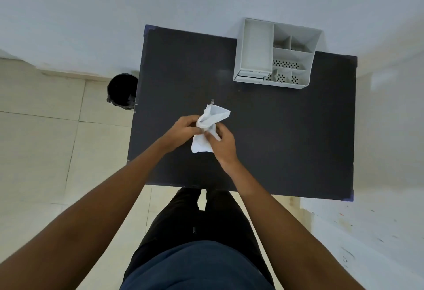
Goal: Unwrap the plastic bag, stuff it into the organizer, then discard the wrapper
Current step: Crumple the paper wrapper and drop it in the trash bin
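Observation:
A crumpled white plastic bag (pixel 212 119) is held above the middle of the black table (pixel 286 140). My left hand (pixel 183 130) grips its left side and my right hand (pixel 221 143) pinches its lower middle; both hands are closed on it. A small clear scrap (pixel 212 101), perhaps wrapper, sticks up at the bag's top edge. The white organizer (pixel 277 53) with several open compartments stands at the table's far right, well apart from my hands.
A black bin (pixel 122 92) lined with a dark bag stands on the tiled floor by the table's left edge. A white wall runs behind the table. My legs are at the table's near edge.

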